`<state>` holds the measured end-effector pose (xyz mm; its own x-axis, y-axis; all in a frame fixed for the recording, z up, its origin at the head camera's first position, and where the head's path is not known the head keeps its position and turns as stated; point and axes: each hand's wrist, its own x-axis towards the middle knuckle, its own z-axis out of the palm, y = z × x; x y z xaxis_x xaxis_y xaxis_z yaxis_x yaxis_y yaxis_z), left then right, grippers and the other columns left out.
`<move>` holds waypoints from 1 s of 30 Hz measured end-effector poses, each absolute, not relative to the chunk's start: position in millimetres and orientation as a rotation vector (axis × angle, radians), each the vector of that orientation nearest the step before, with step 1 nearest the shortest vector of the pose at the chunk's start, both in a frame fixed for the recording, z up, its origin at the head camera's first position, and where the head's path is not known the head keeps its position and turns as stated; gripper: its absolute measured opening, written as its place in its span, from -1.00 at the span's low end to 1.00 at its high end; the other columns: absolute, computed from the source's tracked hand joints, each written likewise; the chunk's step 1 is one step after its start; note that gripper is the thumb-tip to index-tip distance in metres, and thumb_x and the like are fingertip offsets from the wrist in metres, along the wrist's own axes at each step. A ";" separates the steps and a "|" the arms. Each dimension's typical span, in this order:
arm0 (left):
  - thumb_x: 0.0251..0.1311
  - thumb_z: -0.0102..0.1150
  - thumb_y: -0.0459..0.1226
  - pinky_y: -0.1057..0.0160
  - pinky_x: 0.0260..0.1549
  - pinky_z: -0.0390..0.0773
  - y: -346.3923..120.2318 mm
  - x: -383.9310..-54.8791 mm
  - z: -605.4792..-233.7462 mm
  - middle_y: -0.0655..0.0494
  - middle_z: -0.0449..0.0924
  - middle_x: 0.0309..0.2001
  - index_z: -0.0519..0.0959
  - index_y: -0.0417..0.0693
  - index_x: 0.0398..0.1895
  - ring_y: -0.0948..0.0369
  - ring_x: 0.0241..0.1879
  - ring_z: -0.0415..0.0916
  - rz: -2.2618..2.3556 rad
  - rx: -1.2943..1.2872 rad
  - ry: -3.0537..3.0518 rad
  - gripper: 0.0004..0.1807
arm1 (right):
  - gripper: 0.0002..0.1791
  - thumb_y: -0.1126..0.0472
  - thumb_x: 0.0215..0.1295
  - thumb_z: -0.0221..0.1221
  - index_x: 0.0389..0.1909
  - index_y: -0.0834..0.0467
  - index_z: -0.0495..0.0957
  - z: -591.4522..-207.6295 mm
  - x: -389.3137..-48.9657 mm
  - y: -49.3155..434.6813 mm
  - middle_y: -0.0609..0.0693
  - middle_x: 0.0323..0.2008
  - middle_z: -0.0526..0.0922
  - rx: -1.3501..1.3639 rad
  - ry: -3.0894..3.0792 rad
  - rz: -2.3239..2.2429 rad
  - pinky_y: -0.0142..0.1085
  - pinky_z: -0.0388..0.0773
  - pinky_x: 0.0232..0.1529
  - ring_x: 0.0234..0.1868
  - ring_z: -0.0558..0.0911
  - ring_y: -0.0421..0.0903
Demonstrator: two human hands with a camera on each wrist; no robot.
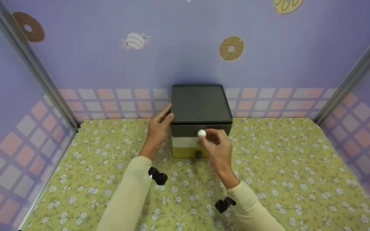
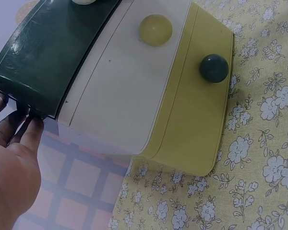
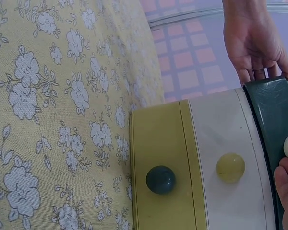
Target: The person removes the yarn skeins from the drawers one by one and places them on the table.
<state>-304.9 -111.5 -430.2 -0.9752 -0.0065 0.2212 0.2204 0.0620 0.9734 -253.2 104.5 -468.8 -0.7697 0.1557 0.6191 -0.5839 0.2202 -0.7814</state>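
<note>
A small drawer chest [image 1: 201, 102] stands against the back wall, with a dark green top tier, a white middle and a yellow base. My right hand [image 1: 218, 147] pinches the round white knob [image 1: 202, 133] on the dark green drawer [image 1: 185, 130] between thumb and fingers. Against the chest's left side, near the top tier, my left hand [image 1: 158, 128] rests its fingertips. In the left wrist view, the white drawer [image 2: 120, 81] carries a yellow knob [image 2: 155, 29]. Below it, the yellow drawer [image 2: 189, 124] has a dark green knob [image 2: 214, 68].
A yellow floral cloth [image 1: 284, 166] covers the table in front of and beside the chest. The purple back wall [image 1: 185, 48] stands close behind the chest. Side walls with metal corner posts [image 1: 37, 70] bound the table left and right.
</note>
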 end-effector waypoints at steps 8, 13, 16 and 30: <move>0.64 0.11 -0.08 0.18 -0.28 0.41 -112.4 -304.9 -429.9 0.04 0.67 0.04 0.37 0.19 0.63 0.27 -0.40 0.36 -2.034 -0.231 -2.175 -0.44 | -0.76 0.34 0.31 0.49 -0.07 0.29 0.72 -468.9 -245.7 104.3 0.12 -0.15 0.65 0.399 -1.909 1.584 -0.14 0.69 -0.02 -0.12 0.71 0.08; 0.66 0.09 -0.09 0.03 -0.03 0.38 -112.4 -305.1 -429.9 0.07 0.34 0.55 0.35 0.20 0.63 0.21 -0.16 0.41 -2.042 -0.248 -2.176 -0.44 | -0.76 0.33 0.30 0.50 -0.08 0.30 0.72 -467.9 -241.0 103.3 0.12 -0.15 0.65 0.373 -1.909 1.601 -0.17 0.69 -0.01 -0.11 0.71 0.07; 0.65 0.09 -0.07 0.10 -0.21 0.40 -112.6 -304.7 -429.9 0.09 0.38 0.52 0.36 0.23 0.63 0.17 -0.48 0.23 -2.041 -0.237 -2.178 -0.45 | -0.77 0.34 0.30 0.50 -0.08 0.30 0.72 -468.7 -237.9 102.9 0.12 -0.15 0.65 0.369 -1.907 1.600 -0.15 0.69 -0.01 -0.11 0.71 0.08; 0.65 0.10 -0.06 0.18 -0.34 0.37 -112.6 -304.4 -430.4 0.11 0.37 0.53 0.36 0.25 0.63 0.25 -0.55 0.22 -2.062 -0.228 -2.173 -0.45 | -0.73 0.43 0.26 0.49 -0.05 0.31 0.70 -471.6 -224.5 104.6 0.14 -0.12 0.65 0.416 -1.913 1.554 -0.15 0.69 0.00 -0.09 0.70 0.06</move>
<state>-304.4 -112.6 -430.4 -0.9790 0.0153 0.2031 0.2036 0.0508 0.9777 -224.5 104.6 -471.6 -0.7509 0.1432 0.6447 -0.6017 0.2541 -0.7572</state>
